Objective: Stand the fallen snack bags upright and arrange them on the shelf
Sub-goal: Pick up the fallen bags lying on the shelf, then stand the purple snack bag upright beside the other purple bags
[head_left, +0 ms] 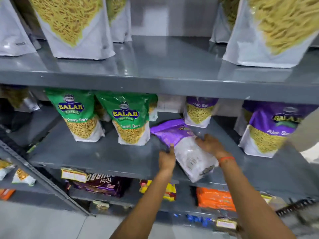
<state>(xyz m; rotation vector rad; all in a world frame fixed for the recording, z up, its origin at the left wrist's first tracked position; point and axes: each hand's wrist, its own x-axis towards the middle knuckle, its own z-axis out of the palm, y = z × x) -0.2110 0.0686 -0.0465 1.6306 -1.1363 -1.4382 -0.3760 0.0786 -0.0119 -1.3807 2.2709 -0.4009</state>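
A purple and white snack bag lies flat on the grey middle shelf, its bottom end poking past the shelf's front edge. My left hand grips its left edge, thumb on top. On the bag's right side my right hand rests with fingers curled over it. Two green Balaji bags stand upright to the left. Behind the fallen bag stands a purple Aloo Sev bag, and another purple one stands at the right.
Large white pouches of yellow sev stand on the shelf above, with a gap between them. Below are biscuit packs and orange packets. A slotted steel upright slants at the lower left.
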